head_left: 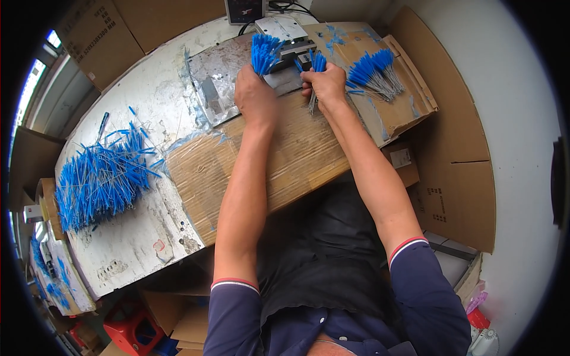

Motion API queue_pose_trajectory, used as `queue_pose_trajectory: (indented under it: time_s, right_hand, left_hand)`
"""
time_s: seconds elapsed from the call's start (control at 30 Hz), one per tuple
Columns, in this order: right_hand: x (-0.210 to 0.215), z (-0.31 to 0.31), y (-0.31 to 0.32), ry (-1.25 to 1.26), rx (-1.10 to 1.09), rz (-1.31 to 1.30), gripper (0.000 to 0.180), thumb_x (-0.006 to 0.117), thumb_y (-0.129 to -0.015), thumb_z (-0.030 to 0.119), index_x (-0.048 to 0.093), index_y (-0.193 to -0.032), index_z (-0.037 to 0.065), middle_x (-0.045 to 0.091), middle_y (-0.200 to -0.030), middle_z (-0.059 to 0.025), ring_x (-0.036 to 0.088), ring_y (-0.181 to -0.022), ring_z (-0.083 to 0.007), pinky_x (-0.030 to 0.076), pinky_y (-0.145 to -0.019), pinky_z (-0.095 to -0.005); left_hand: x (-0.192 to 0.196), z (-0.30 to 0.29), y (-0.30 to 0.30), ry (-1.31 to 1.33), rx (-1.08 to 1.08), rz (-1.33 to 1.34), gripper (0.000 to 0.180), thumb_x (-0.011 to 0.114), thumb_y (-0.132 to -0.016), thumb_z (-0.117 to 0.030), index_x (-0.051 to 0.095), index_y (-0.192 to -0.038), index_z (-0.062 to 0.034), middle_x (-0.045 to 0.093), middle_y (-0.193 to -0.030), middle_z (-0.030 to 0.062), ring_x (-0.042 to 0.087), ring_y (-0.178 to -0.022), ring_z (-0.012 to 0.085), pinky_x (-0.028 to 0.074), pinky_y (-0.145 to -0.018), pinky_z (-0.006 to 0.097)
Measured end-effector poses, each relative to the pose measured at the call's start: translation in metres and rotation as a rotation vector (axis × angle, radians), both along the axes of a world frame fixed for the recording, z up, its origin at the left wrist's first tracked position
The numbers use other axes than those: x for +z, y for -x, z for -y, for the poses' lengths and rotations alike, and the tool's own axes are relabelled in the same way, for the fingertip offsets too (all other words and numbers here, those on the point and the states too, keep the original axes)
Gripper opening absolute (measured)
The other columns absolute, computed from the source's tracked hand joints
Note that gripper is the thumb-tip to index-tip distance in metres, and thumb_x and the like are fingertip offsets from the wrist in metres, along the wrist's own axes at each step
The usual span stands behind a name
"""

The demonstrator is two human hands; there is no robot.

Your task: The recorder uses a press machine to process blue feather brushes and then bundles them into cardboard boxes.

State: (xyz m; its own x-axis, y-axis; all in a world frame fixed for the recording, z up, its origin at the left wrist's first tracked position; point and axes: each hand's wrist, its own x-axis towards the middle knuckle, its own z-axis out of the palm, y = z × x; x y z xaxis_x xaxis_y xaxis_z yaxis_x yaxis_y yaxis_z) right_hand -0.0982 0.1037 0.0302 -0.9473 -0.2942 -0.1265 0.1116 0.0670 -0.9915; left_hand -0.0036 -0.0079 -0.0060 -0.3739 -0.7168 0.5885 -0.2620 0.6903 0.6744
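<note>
My left hand (pixel 255 98) is closed round a thick bundle of thin metal sticks with blue ends (pixel 265 54), the blue ends fanning out above the fist. Close by on the right, my right hand (pixel 328 86) grips a smaller bunch of the same blue-ended sticks (pixel 318 61), whose thin grey shafts hang down below the fingers. Both hands are in front of a metal fixture (pixel 288 37) at the back of the table. Right of my right hand, a fanned pile of blue-ended sticks (pixel 374 71) lies on cardboard.
A large tangled heap of blue-ended sticks (pixel 107 181) lies on the worn white table (pixel 139 237) at the left. Cardboard (pixel 205 178) covers the table's front edge. A dark box-shaped device (pixel 244 10) stands at the back. Below left is a red stool (pixel 132 329); tall cardboard (pixel 460 130) borders the right.
</note>
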Motion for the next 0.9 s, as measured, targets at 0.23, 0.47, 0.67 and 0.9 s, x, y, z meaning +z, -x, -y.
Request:
queue_pose_trajectory:
  time_s: [0.23, 0.47, 0.67, 0.9]
  right_hand:
    - [-0.001, 0.0, -0.007, 0.041, -0.048, -0.035, 0.017, 0.073, -0.076, -0.007, 0.059, -0.084, -0.003, 0.064, -0.068, -0.0097, 0.063, -0.05, -0.0167, 0.053, -0.041, -0.0304]
    - [0.001, 0.003, -0.007, 0.032, -0.078, -0.041, 0.017, 0.073, -0.076, -0.007, 0.059, -0.085, -0.003, 0.064, -0.069, -0.0106, 0.064, -0.049, -0.0183, 0.054, -0.04, -0.032]
    - [0.007, 0.004, -0.01, 0.098, -0.073, 0.079, 0.015, 0.074, -0.081, -0.002, 0.061, -0.088, -0.004, 0.065, -0.072, -0.0121, 0.065, -0.052, -0.0195, 0.056, -0.042, -0.0332]
    - [-0.003, -0.015, -0.003, 0.338, 0.054, 0.17, 0.014, 0.073, -0.087, 0.005, 0.063, -0.091, -0.004, 0.066, -0.077, -0.0114, 0.067, -0.06, -0.0197, 0.06, -0.049, -0.033]
  left_hand:
    - [0.0, 0.0, -0.001, -0.011, 0.0, -0.03, 0.015, 0.062, -0.088, 0.0, 0.059, -0.102, -0.0032, 0.066, -0.089, 0.021, 0.065, -0.084, 0.0442, 0.048, -0.073, 0.053]
    - [0.004, -0.004, 0.0, -0.011, -0.012, -0.026, 0.016, 0.064, -0.086, 0.0, 0.059, -0.1, -0.0033, 0.067, -0.087, 0.0213, 0.065, -0.083, 0.0443, 0.048, -0.073, 0.054]
    - [0.003, -0.005, -0.002, 0.022, -0.085, 0.021, 0.017, 0.066, -0.084, -0.001, 0.059, -0.099, -0.0026, 0.067, -0.086, 0.0215, 0.065, -0.086, 0.0437, 0.048, -0.074, 0.054]
    - [0.002, -0.005, 0.002, 0.034, -0.137, 0.062, 0.018, 0.066, -0.081, 0.0, 0.059, -0.098, -0.002, 0.067, -0.09, 0.0207, 0.065, -0.086, 0.0432, 0.049, -0.076, 0.053]
